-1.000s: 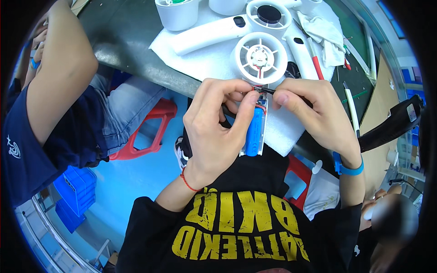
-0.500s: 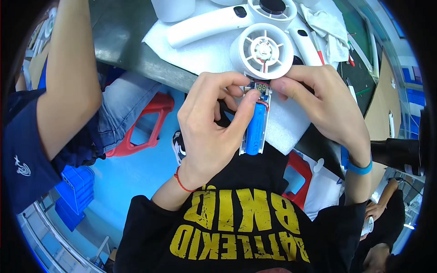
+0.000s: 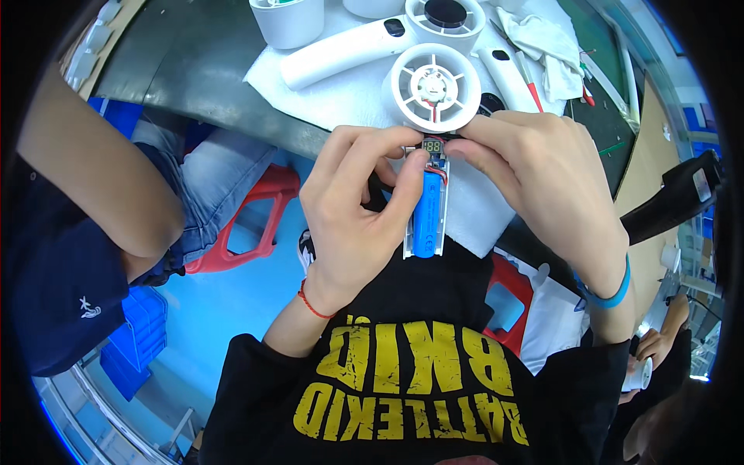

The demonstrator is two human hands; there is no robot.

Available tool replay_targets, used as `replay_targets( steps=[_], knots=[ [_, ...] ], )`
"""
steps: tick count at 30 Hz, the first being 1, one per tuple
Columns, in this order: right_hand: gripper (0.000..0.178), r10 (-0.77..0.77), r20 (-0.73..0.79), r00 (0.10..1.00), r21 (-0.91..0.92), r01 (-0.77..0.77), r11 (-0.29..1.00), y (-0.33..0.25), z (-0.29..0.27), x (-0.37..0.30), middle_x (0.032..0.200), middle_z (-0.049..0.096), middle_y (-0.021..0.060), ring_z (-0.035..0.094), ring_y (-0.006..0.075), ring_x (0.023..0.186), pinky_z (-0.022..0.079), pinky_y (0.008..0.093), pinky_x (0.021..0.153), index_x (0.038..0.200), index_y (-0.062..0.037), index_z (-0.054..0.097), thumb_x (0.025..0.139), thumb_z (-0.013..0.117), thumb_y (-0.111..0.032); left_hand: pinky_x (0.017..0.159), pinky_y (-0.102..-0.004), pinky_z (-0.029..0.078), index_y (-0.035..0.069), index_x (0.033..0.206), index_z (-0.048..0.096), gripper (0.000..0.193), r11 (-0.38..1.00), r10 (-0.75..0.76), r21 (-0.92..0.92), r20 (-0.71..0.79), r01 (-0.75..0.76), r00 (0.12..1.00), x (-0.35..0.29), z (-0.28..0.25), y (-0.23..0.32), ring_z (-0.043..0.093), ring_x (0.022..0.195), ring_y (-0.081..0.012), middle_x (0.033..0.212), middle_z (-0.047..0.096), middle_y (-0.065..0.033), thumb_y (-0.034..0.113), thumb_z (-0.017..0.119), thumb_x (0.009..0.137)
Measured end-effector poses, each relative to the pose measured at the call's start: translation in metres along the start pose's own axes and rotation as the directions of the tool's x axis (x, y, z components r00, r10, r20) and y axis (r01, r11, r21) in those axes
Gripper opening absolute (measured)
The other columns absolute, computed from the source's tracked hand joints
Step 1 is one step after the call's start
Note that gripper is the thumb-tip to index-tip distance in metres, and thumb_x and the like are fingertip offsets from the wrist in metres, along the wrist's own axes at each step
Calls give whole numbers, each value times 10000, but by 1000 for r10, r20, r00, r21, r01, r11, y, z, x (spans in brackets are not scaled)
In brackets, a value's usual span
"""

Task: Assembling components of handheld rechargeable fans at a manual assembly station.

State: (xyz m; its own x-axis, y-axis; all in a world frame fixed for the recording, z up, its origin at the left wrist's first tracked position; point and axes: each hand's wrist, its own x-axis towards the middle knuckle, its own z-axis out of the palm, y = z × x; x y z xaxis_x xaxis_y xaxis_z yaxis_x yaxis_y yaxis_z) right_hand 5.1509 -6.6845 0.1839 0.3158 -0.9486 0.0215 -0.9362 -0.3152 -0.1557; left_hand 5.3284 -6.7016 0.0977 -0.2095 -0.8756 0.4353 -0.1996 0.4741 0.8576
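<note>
Grip: left hand (image 3: 353,205) holds the open handle (image 3: 444,213) beside its lit display (image 3: 433,146); right hand (image 3: 535,174), hold cannot be determined. Advisable: steady handle, red wires (image 3: 442,173) unpinched.

A round white plastic fan head (image 3: 432,87), spokes radiating from its hub, sat just beyond the grip. Between the two sides of the grip, a small circuit board with a lit digital display (image 3: 433,146) faced up. Nearer the body, a blue cylindrical battery (image 3: 425,217) lay lengthwise along an open, narrow white plastic handle shell (image 3: 443,229).
</note>
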Motion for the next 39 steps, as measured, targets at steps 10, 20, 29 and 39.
replay_targets(
  steps=[10, 20, 29, 39],
  knots=[
    [200, 123, 22, 992, 267, -124, 956, 5, -10, -14, 754, 644, 162, 610, 287, 623, 451, 324, 577, 902, 23, 675, 892, 610, -166, 452, -217, 334, 39, 942, 669, 170, 999, -34, -36, 7, 34, 999, -1, -2, 2, 511, 572, -63, 813, 565, -26, 13, 716, 781],
    [228, 118, 179, 977, 437, -186, 880, 14, -4, -5, 712, 634, 153, 591, 269, 598, 444, 312, 581, 882, 36, 662, 910, 595, -180, 453, -217, 335, 35, 934, 671, 162, 998, -46, -52, 21, 47, 999, -1, -4, 1, 489, 557, -63, 797, 554, -28, 19, 717, 779],
    [249, 64, 93, 994, 297, -89, 951, 12, -6, 2, 665, 619, 152, 594, 296, 606, 443, 342, 583, 850, 7, 683, 893, 617, -229, 462, -206, 331, 26, 919, 670, 163, 996, -44, -70, 36, 46, 998, 0, -7, -1, 477, 561, -60, 798, 565, -29, 9, 724, 766],
    [218, 73, -71, 995, -29, -75, 997, -10, -9, -7, 651, 631, 133, 620, 314, 611, 481, 381, 585, 813, -36, 687, 879, 629, -235, 464, -208, 312, 29, 915, 670, 164, 997, -29, -64, 27, 31, 999, 0, 2, 1, 453, 543, -60, 781, 562, -26, -5, 721, 763]
  ],
)
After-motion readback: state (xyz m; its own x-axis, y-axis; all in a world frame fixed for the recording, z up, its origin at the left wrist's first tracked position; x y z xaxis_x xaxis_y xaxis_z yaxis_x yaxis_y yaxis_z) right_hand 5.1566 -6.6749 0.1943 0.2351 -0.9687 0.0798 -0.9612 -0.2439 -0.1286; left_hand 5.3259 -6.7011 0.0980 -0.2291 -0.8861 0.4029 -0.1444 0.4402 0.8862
